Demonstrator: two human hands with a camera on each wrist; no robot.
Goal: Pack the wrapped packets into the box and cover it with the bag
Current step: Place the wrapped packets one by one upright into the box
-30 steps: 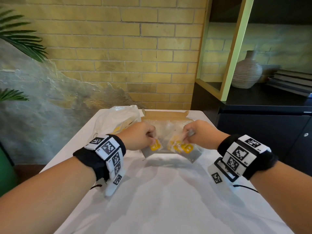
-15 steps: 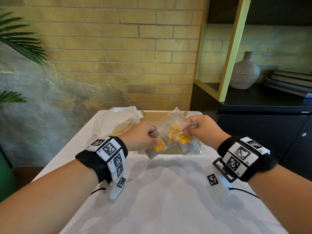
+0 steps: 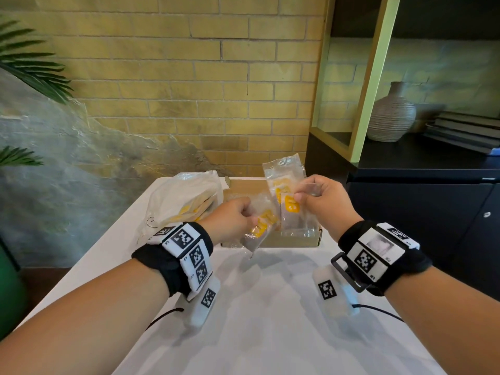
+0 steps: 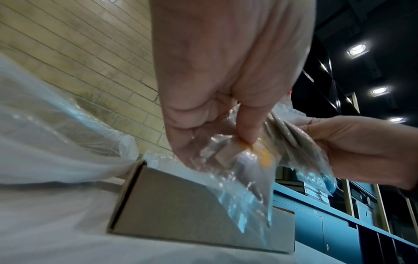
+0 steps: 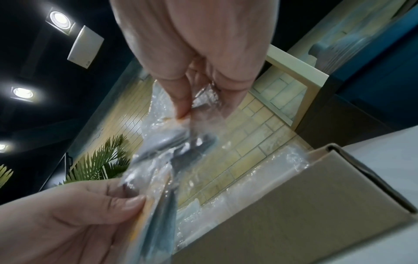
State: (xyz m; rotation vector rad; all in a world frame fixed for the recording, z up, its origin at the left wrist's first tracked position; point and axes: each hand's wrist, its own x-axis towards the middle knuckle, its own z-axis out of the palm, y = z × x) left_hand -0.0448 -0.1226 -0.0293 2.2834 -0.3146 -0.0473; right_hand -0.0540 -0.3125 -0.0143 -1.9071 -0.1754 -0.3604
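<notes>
A shallow cardboard box (image 3: 290, 240) (image 4: 192, 214) (image 5: 316, 205) lies open at the table's far middle. My left hand (image 3: 232, 220) (image 4: 226, 107) pinches a clear wrapped packet with a yellow label (image 3: 261, 230) (image 4: 246, 160) over the box's near left corner. My right hand (image 3: 320, 200) (image 5: 199, 71) pinches two or three similar packets (image 3: 288, 196) (image 5: 172, 142), fanned out, one sticking up above the fist. More clear wrapping lies inside the box. A translucent plastic bag (image 3: 184, 201) (image 4: 56, 142) holding yellow-labelled packets lies left of the box.
The white table (image 3: 270, 320) stretches towards me. A dark cabinet (image 3: 419, 212) stands at the right with a ribbed vase (image 3: 392, 115) and stacked books on it. A brick wall is behind, palm leaves (image 3: 32, 66) at the left.
Both hands have risen from the box with their packets. The right hand has lifted higher and apart from the left, and its packets now fan upwards.
</notes>
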